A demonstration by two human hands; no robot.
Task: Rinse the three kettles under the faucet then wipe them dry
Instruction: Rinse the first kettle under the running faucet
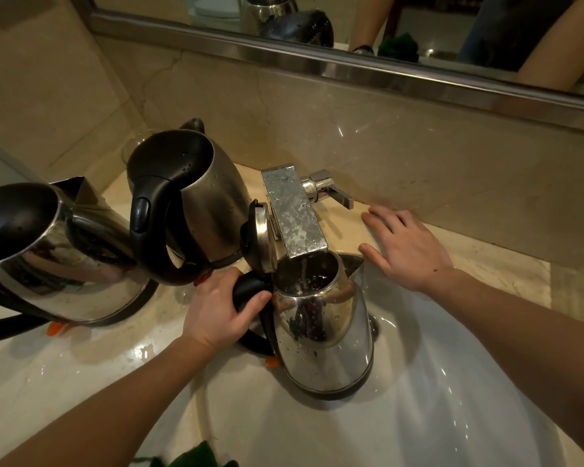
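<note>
Sink [452, 382]: white basin, fills 3 to 6 o'clock of the view. Tabletop [81, 365]: wet, beaded with drops.

Two kettles stand on the tabletop: the near kettle [64, 264] at 9 o'clock and the far kettle [209, 203] at 10 o'clock of the faucet. Both have their lids down.

The held kettle [324, 332] is upright in the sink, its mouth directly under the faucet [294, 214]. Its lid [263, 237] stands open at 9 o'clock. A thin stream seems to fall into it; I cannot read the fill level.

My left hand [219, 308] has its fingers curled round the handle [250, 291], thumb on top. My right hand [408, 247] is palm down with fingers straight and spread, at 3 o'clock of the faucet and just short of the lever [331, 190]. I cannot tell whether it touches the tabletop.

Step in hand, as I judge it: rinsing this kettle.
- Hold the mouth square under the spout so the lid clears it.
- Fill only part way, then swirl and tip out towards 3 o'clock, spout side.
- A wet handle is likely to slip, so use a firm wrap.
- Move the right hand to the lever to cut the flow before lifting.

The green cloth [196, 456] at 6 o'clock looks like the one for drying.
</note>
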